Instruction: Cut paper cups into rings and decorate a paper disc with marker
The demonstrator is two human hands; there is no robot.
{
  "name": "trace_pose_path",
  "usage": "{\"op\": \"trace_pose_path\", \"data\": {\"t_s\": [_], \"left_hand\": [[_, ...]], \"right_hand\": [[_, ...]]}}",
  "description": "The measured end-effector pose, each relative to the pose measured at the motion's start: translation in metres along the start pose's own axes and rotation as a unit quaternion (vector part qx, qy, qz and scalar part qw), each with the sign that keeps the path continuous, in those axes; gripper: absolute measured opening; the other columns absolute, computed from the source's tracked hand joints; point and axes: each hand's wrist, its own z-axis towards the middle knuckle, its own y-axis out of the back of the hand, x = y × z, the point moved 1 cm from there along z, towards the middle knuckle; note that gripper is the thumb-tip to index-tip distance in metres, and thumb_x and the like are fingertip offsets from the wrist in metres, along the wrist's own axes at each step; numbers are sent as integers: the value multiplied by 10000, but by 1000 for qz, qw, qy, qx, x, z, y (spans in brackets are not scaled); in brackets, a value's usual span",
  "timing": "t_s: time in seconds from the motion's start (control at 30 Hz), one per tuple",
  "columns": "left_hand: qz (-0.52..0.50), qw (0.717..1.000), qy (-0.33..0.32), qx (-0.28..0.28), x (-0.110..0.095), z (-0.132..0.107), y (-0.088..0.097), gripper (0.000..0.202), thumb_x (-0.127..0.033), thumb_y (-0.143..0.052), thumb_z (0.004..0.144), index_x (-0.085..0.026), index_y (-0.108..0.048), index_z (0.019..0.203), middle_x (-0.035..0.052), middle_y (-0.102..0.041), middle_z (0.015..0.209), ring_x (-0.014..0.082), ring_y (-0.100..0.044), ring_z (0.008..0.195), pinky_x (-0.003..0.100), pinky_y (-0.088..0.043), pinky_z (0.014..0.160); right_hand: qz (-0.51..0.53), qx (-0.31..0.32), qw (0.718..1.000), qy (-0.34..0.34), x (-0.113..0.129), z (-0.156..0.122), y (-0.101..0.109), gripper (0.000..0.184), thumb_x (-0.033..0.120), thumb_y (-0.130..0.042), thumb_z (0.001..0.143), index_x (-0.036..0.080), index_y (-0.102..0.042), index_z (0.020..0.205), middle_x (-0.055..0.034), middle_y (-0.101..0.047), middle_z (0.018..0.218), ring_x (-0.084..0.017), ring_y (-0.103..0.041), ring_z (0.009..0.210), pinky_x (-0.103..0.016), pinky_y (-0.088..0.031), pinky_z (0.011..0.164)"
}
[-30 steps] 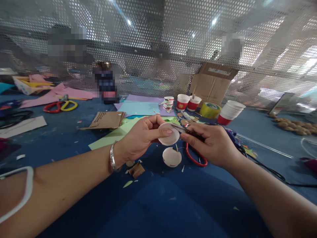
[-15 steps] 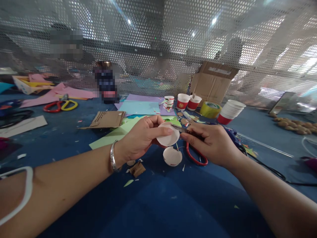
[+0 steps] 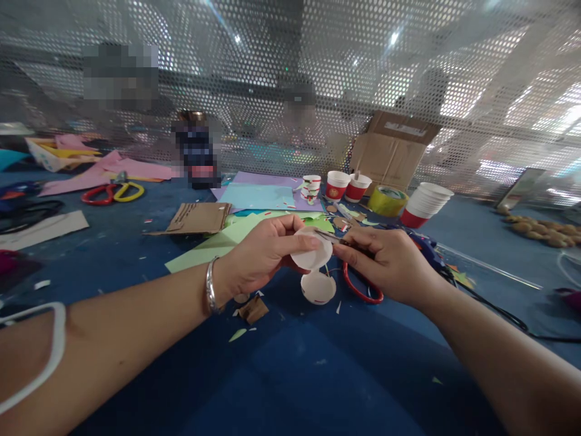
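Observation:
My left hand (image 3: pixel 267 254) pinches a white paper-cup bottom (image 3: pixel 313 251), thumb across its face and fingers behind. At its upper right edge are the metal blades of the scissors (image 3: pixel 327 236). My right hand (image 3: pixel 385 260) is closed on these scissors and hides their middle. A large red loop handle shows below that hand. Just beneath the held piece, a second shallow cup bottom (image 3: pixel 318 289) with an uneven rim rests on the blue table (image 3: pixel 290 375). A torn brown scrap (image 3: pixel 254 310) lies under my left wrist.
Behind my hands are green paper (image 3: pixel 204 249), cardboard (image 3: pixel 202 218), a decorated cup (image 3: pixel 311 189), two red-and-white cups (image 3: pixel 336 186), yellow tape (image 3: pixel 387 201) and stacked cups (image 3: pixel 425 204). Red-and-yellow scissors (image 3: pixel 113 192) lie left. A cable (image 3: pixel 494 309) runs right. A perforated screen (image 3: pixel 254 109) stands behind.
The whole view has shifted very slightly. My right hand and the scissor blades have moved only a little at the edge of the held cup bottom; the grips are unchanged.

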Motion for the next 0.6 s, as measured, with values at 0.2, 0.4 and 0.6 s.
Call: {"op": "trace_pose_path", "data": {"t_s": [0.2, 0.4, 0.6], "left_hand": [[-2, 1000, 0, 11, 0, 0, 1, 300, -223, -842, 681, -165, -552, 728, -30, -618, 650, 86, -565, 567, 192, -459, 505], [1, 1000, -10, 13, -1, 1, 1, 311, -231, -855, 653, -152, -568, 744, -29, -611, 645, 75, -535, 549, 180, -416, 485], [4, 1000, -2, 30, 0, 2, 4, 269, -250, -809, 725, -165, -555, 736, -28, -615, 664, 84, -543, 564, 198, -428, 508]], "right_hand": [[-5, -3, 1000, 9, 2, 0, 1, 396, 414, -558, 957, 193, -472, 641, 43, -425, 586, -96, -385, 557, -260, -294, 543], [-6, -5, 1000, 15, 2, 1, 1, 393, 415, -557, 961, 191, -480, 647, 42, -432, 600, -94, -390, 563, -256, -305, 557], [-12, 9, 1000, 7, 0, 2, -1, 395, 424, -526, 974, 192, -481, 658, 35, -457, 612, -101, -422, 581, -266, -307, 567]]}}
